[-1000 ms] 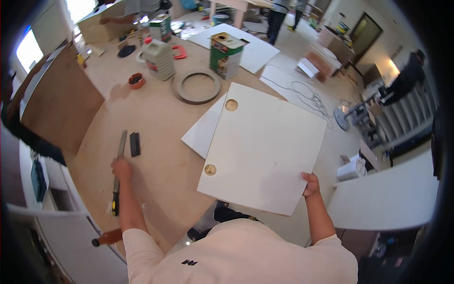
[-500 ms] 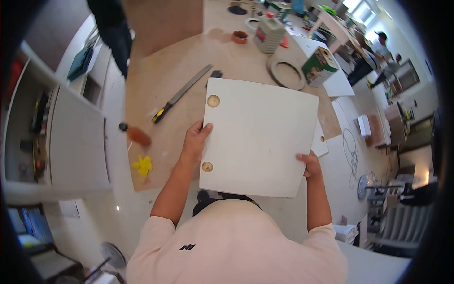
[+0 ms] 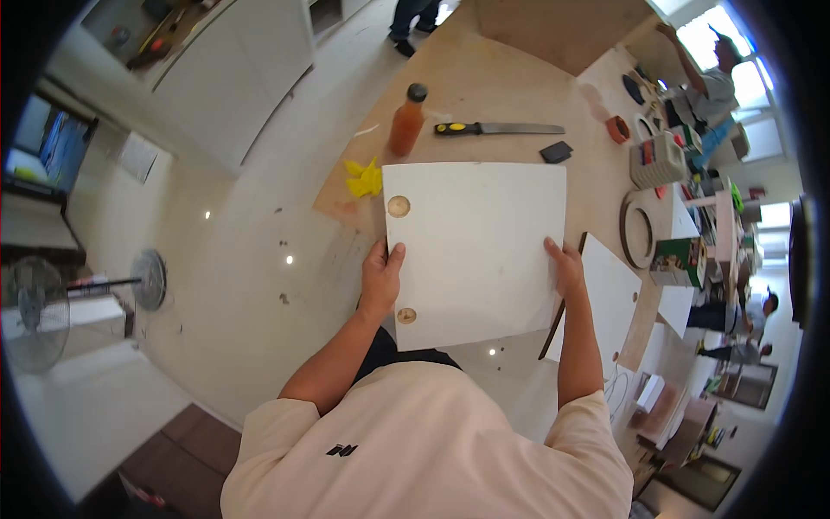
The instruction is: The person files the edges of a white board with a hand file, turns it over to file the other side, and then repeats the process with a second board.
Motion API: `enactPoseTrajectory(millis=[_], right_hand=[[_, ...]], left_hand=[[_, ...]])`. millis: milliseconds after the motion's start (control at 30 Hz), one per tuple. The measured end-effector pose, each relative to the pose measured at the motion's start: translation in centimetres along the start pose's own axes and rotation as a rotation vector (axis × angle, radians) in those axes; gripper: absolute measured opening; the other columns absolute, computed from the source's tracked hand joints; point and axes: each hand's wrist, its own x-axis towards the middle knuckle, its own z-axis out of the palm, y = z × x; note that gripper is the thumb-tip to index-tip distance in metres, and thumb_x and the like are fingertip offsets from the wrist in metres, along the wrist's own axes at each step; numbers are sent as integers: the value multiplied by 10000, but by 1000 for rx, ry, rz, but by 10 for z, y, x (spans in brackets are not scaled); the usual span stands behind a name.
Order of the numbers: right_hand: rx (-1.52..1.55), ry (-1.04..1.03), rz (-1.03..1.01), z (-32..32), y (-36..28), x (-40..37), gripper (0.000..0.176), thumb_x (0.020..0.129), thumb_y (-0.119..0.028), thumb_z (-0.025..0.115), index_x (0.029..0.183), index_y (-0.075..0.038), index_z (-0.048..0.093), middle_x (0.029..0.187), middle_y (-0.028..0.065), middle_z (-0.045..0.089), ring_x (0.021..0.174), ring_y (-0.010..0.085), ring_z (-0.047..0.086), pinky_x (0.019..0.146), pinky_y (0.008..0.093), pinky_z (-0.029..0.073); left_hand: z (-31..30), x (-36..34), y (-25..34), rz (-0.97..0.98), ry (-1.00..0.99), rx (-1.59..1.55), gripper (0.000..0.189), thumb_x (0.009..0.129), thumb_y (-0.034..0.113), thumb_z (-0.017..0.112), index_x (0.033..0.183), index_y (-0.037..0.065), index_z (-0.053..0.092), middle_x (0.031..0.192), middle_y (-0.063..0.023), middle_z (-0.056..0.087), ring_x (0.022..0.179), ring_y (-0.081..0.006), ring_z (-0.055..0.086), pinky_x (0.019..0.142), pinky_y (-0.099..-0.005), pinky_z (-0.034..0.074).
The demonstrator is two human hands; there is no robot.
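A white cabinet door panel (image 3: 480,259) with two round hinge holes near its left edge is held up in front of my body. My left hand (image 3: 380,278) grips its left edge, thumb on the white face, between the two holes. On the opposite edge my right hand (image 3: 566,266) holds on, thumb on top and fingers out of sight underneath. Beyond the panel's far edge lie a long file (image 3: 501,129) with a black and yellow handle and a dark sanding block (image 3: 556,152). A second white panel (image 3: 601,298) with holes is beside my right forearm.
On the wooden worktable (image 3: 536,91) are an orange bottle (image 3: 407,121), a yellow crumpled cloth (image 3: 364,178), a roll of edge banding (image 3: 637,229), a jug (image 3: 657,161) and a green box (image 3: 679,262). A fan (image 3: 149,279) stands left. Several people are around the room.
My view and body have turned left, so the table things appear shifted right. The panel stays in both hands. A person at the upper right now shows near the table's far end.
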Motion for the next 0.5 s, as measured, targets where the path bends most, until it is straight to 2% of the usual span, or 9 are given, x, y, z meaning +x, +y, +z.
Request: enactPoseTrajectory(millis=[100,267,400,500], right_hand=[[-314,-89,-41,14,-17,33,564,857,-413,759,1081,96,672,962,138,706,870,203,665,752,325,519],[-565,-204,-286,54,-25,81,578,843,-421,757,1107,89,693,945,184,727,843,228,685,762,360,525],[-677,-274,-298,72,-26,102,566,833,-424,757,1101,73,710,953,217,735,851,278,708,781,383,533],[-753,-236,-364,85,-24,116,584,838,-425,746,1160,60,692,1036,250,723,968,345,707,865,408,533]], left_hand=[[-6,-28,-29,-68,129,-149,346,1042,157,555,1329,-33,518,1195,-71,632,1060,-136,576,966,-310,461],[4,-70,-63,-144,346,-279,347,1060,164,491,1358,-12,469,1306,-97,569,1173,-198,552,1040,-363,428],[9,-90,-93,-140,268,-387,353,1069,176,464,1367,-11,434,1349,-119,541,1234,-219,529,1074,-375,412],[18,-89,-99,-157,325,-448,366,1073,185,457,1380,-9,409,1371,-125,526,1254,-225,522,1087,-381,411]])
